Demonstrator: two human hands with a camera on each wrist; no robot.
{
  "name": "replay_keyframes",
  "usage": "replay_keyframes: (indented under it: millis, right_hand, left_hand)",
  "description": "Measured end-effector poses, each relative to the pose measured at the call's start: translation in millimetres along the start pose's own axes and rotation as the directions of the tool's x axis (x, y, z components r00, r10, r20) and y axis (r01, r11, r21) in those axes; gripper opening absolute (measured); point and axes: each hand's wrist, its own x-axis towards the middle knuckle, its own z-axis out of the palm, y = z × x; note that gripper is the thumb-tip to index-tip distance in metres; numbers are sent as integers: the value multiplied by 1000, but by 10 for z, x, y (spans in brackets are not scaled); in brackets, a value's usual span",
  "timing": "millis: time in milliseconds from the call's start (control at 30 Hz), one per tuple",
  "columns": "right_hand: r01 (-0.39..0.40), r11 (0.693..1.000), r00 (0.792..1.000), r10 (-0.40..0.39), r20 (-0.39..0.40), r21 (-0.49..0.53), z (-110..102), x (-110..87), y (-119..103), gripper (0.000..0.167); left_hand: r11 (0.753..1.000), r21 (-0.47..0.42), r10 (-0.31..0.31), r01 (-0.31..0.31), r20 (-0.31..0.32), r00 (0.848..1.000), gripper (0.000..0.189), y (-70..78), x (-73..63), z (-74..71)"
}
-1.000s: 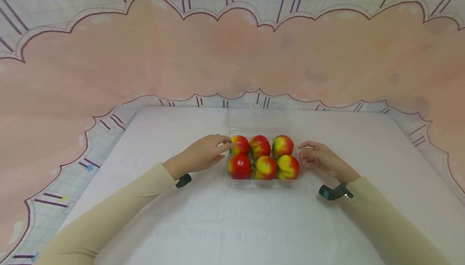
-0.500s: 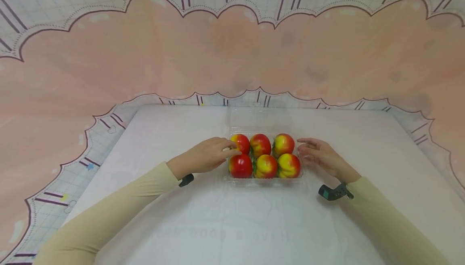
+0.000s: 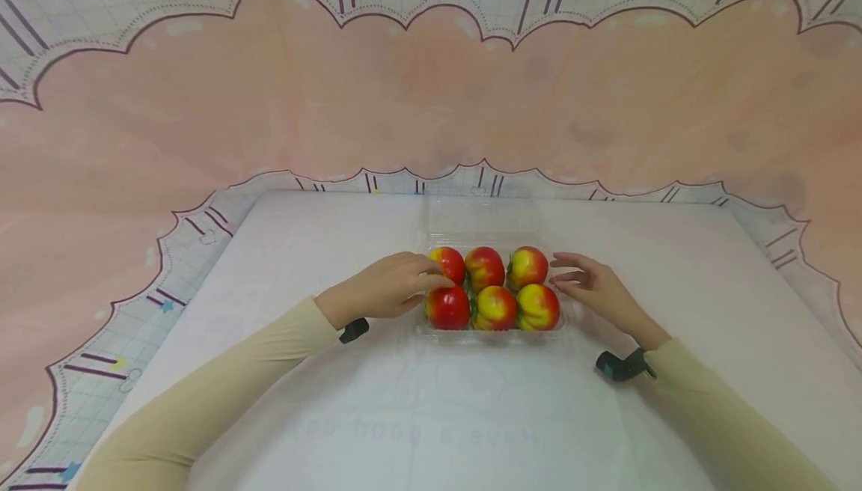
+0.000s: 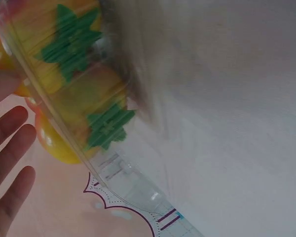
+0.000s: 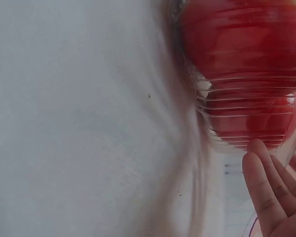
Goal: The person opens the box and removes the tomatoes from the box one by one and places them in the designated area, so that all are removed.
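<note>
Red-yellow fruits [image 3: 494, 307] in clear box [image 3: 491, 334]; left hand [image 3: 390, 285], right hand [image 3: 595, 285] at ends.

left hand [image 3: 393, 285] — fingers [image 4: 12, 150] spread | right hand [image 3: 599, 290] — fingers [image 5: 259, 185] extended | forearms [image 3: 229, 379] angled inward

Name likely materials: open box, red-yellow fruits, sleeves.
Box: probably thin clear plastic, glossy; contents show through and its ribs catch highlights.
Fruits: possibly moulded plastic or foam, smooth and glossy with bright highlights; real skin can't be ruled out.
Sleeves: fabric, matte, with soft creases; fibre can't be told.
</note>
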Motion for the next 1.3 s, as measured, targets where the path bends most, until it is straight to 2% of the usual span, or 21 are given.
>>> replay_keyframes:
  millis: [200,400,733,867,1100,1300]
  right_hand:
    - [-16,999,999,15,34,35,-4,-46,21,53]
    - [-41,990,999,38,30,137,25,-35,62,60]
    - [-77,943,995,93,-32,324,132,7,66,60]
    - [-65,932,994,91,-56,356,162,11,53,60]
    - [-62,928,994,92,-64,368,164,7,33,58]
    - [-69,930,994,95,-53,361,151,-5,28,58]
  left_hand:
    - [1000,-22,-9,9,11,1000,40,25,46,-29]
    - [996,-76,-42,47,74,996,43,46,74,-50]
    - [964,-226,-97,138,186,978,43,32,136,-52]
    - [951,-273,-89,146,211,973,45,11,157,-46]
    - [942,-307,-58,138,256,965,50,10,193,-56]
    - [939,-319,-48,131,257,965,49,11,205,-63]
